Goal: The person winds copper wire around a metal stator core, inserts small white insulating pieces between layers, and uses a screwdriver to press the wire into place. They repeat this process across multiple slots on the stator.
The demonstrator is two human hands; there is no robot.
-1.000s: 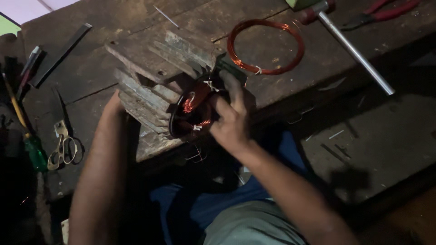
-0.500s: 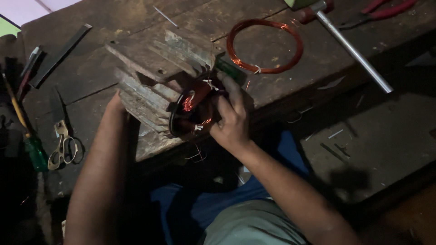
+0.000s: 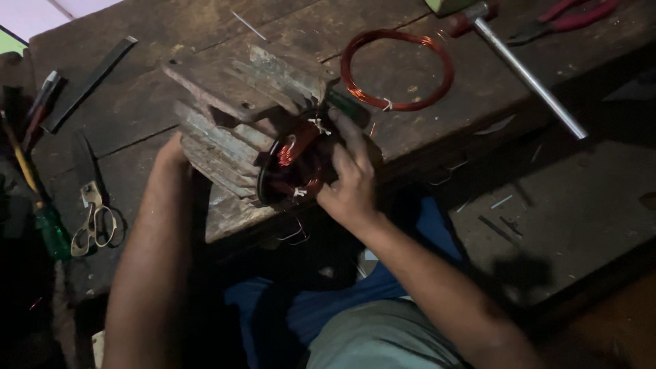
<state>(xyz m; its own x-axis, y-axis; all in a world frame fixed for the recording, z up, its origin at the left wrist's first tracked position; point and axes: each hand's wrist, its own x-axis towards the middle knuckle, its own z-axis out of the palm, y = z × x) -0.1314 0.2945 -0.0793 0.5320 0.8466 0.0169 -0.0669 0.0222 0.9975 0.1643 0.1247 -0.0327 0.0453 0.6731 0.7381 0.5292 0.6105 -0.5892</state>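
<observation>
Your left hand (image 3: 171,152) braces the finned motor housing (image 3: 236,113) | your right hand (image 3: 352,181) presses fingers onto its copper windings (image 3: 294,164) | hands apart, workbench (image 3: 171,41) beneath.

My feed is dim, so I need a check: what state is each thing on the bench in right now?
Finned motor housing: on its side, open end toward the person.
Copper windings: seated inside, tied with white lacing.
Left hand: braced against the housing.
Right hand: fingers at the windings.
Loose copper coil: flat on bench.
Scissors: lying untouched.
</observation>
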